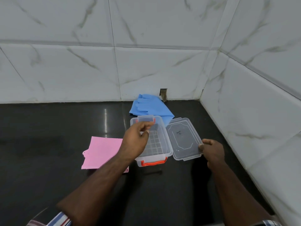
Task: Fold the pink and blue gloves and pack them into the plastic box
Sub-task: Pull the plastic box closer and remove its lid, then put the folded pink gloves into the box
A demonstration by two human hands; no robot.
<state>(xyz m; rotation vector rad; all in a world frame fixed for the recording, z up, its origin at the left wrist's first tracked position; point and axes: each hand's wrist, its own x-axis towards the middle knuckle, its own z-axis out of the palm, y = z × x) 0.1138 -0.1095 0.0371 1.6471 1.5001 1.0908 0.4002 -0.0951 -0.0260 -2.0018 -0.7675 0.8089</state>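
Head view looks down on a black counter (48, 176) set in a corner of white marble-patterned wall tiles (162, 62). The plastic box (162, 144) stands open in the middle of the counter, clear, with an orange latch (153, 163) on its near end and a clear latch flap (145, 119) raised at its far end.

The left hand (136, 141) is above the left side of the box, and its fingers are curled, with thumb and fingertips close to the far latch flap; I cannot tell for sure if they pinch the flap or only touch it. The inside of the box, to the right of this hand, shows only its grid bottom.

The right hand (211, 150) holds the clear lid (184, 137) by its near right corner, thumb on top and fingers curled under the edge. The lid lies just beside the box on its right side, between the two hands, and touches or almost touches the box rim.

The pink glove (101, 152) lies flat on the counter to the left of the left hand, partly hidden under the left forearm. The blue glove (149, 108) lies beyond the left hand, behind the box near the wall, and its near edge is touching or hidden by the far end of the box. Both gloves are outside the box.

A striped sleeve (58, 219) shows at the bottom edge.
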